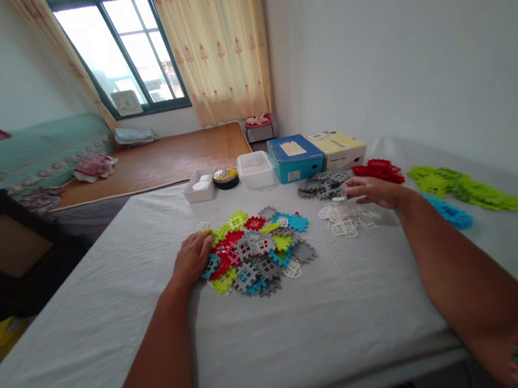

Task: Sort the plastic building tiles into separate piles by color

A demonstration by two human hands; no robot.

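Observation:
A mixed heap of interlocking plastic tiles (261,253) in red, blue, grey, green and white lies mid-table. My left hand (193,255) rests on the heap's left edge, fingers curled over the tiles. My right hand (374,191) hovers over a small group of white tiles (347,221) and pinches a white tile at its fingertips. Sorted piles lie around it: grey tiles (323,184), red tiles (379,170), blue tiles (451,212) and lime green tiles (467,189).
The table wears a white cloth (110,311). Along its far edge stand a small white tray (199,187), a round tin (226,177), a clear plastic tub (256,169), a blue box (296,156) and a white-yellow box (339,148). A bed and window lie beyond.

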